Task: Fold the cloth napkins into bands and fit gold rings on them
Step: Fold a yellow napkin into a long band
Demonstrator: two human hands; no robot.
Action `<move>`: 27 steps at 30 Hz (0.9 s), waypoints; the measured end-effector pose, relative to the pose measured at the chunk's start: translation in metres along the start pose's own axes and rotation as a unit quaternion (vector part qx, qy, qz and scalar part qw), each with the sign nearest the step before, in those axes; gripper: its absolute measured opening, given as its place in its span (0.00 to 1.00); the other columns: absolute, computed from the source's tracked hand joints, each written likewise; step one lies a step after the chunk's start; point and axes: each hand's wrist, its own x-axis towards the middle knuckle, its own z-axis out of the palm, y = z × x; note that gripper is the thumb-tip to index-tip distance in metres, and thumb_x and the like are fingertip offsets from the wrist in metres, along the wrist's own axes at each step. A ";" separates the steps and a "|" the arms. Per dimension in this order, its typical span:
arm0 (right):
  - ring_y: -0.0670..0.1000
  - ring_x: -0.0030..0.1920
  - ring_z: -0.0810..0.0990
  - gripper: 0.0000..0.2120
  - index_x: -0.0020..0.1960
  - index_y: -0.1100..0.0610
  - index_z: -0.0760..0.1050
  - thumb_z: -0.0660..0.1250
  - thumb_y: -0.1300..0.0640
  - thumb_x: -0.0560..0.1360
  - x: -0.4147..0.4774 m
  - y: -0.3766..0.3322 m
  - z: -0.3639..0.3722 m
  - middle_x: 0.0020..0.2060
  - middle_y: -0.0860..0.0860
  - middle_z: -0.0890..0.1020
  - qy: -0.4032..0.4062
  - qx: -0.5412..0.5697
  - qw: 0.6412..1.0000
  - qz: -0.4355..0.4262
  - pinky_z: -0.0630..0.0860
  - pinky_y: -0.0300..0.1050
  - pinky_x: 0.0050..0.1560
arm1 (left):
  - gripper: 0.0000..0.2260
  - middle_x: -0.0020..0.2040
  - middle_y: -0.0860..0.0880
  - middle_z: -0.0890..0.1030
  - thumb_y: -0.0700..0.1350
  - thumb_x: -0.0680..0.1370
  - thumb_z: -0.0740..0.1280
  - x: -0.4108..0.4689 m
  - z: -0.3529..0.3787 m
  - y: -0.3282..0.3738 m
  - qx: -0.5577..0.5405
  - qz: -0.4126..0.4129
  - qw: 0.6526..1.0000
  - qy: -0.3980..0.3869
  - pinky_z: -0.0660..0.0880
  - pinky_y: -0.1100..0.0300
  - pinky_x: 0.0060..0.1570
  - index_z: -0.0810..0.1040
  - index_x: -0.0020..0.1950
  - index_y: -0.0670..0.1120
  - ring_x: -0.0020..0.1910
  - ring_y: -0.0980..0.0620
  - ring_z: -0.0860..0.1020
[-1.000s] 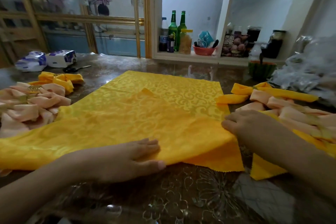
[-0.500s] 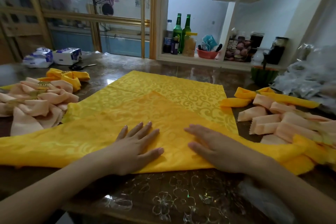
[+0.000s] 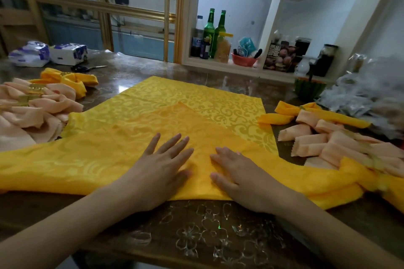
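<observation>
While both hands lie flat on it, the yellow napkin [image 3: 87,159] is spread across the middle of the table [image 3: 196,236]. Its near part is doubled over, and the point of the upper layer lies close to the centre of the cloth.

Head view, findings:

The left hand [image 3: 161,166] is palm down with its fingers straight and spread. It presses the folded layer and grips nothing. The right hand [image 3: 242,177] lies just beside it, also palm down with straight fingers, and holds nothing.

Change noted: a second ago the right hand was out at the right-hand edge of the cloth, well apart from the left. It has since come in to the middle, and the two hands now sit side by side near the front fold. The right end of the napkin now trails up against the pile of folded peach napkins [image 3: 317,148].

Assessment: the first fold appears to be laid and is being smoothed. The cloth is still far too wide to count as a band, so further folds look necessary. No ring is on this napkin. Finished peach napkins [image 3: 43,113] lie at the left, with a gold ring [image 3: 36,89] visible among them.

Risk: the trailing right end may drag on the peach pile when it is next lifted.
</observation>
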 end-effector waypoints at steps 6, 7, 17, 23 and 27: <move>0.42 0.75 0.37 0.27 0.77 0.48 0.42 0.45 0.43 0.81 -0.005 -0.002 0.013 0.76 0.44 0.41 -0.018 0.010 1.000 0.019 0.34 0.43 0.73 | 0.43 0.74 0.60 0.35 0.74 0.62 0.25 0.006 0.008 0.024 -0.087 0.008 0.996 -0.032 0.31 0.58 0.69 0.36 0.75 0.57 0.70 0.63 0.32; 0.41 0.74 0.36 0.28 0.77 0.46 0.41 0.44 0.41 0.80 -0.008 0.004 0.013 0.76 0.43 0.39 -0.021 0.007 0.999 0.035 0.33 0.43 0.73 | 0.49 0.72 0.62 0.33 0.76 0.55 0.22 0.006 0.008 0.023 -0.083 0.007 0.996 -0.035 0.30 0.58 0.69 0.35 0.75 0.57 0.71 0.62 0.31; 0.40 0.73 0.38 0.45 0.76 0.46 0.41 0.30 0.25 0.65 -0.073 0.090 0.000 0.73 0.40 0.39 -0.007 -0.016 0.982 0.191 0.36 0.35 0.68 | 0.46 0.70 0.61 0.32 0.76 0.59 0.31 0.003 0.009 0.022 -0.083 0.013 0.996 -0.042 0.29 0.58 0.68 0.36 0.75 0.58 0.70 0.62 0.31; 0.43 0.74 0.40 0.33 0.75 0.49 0.45 0.51 0.35 0.77 -0.089 0.091 -0.015 0.72 0.42 0.40 0.061 -0.080 0.983 0.155 0.38 0.36 0.69 | 0.41 0.75 0.59 0.35 0.75 0.67 0.37 0.004 0.004 0.025 -0.080 0.013 0.993 -0.090 0.31 0.56 0.70 0.38 0.76 0.57 0.72 0.61 0.32; 0.46 0.73 0.57 0.25 0.70 0.51 0.65 0.65 0.63 0.76 -0.068 0.050 -0.028 0.69 0.42 0.60 0.236 -0.010 0.970 0.054 0.56 0.43 0.72 | 0.32 0.78 0.54 0.42 0.63 0.79 0.51 0.006 -0.010 0.034 -0.077 -0.003 0.995 -0.067 0.34 0.50 0.73 0.44 0.77 0.53 0.75 0.57 0.38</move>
